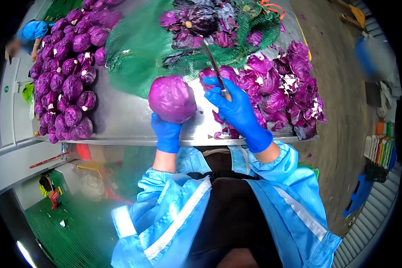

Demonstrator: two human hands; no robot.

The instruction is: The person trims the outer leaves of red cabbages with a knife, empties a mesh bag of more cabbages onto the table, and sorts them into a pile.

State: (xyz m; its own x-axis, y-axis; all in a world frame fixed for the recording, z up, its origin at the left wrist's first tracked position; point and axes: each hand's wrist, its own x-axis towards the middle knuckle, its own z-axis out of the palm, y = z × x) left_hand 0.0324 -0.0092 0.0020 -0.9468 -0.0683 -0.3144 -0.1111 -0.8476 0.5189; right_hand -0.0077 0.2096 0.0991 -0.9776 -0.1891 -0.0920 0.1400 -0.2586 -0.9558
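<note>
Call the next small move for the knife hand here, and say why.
Probably bring the knife down toward the cabbage. The right hand grips it with the blade raised over the green net, clear of the head, while the left hand steadies the cabbage on the metal table. Cut leaves lie piled to the right.
</note>
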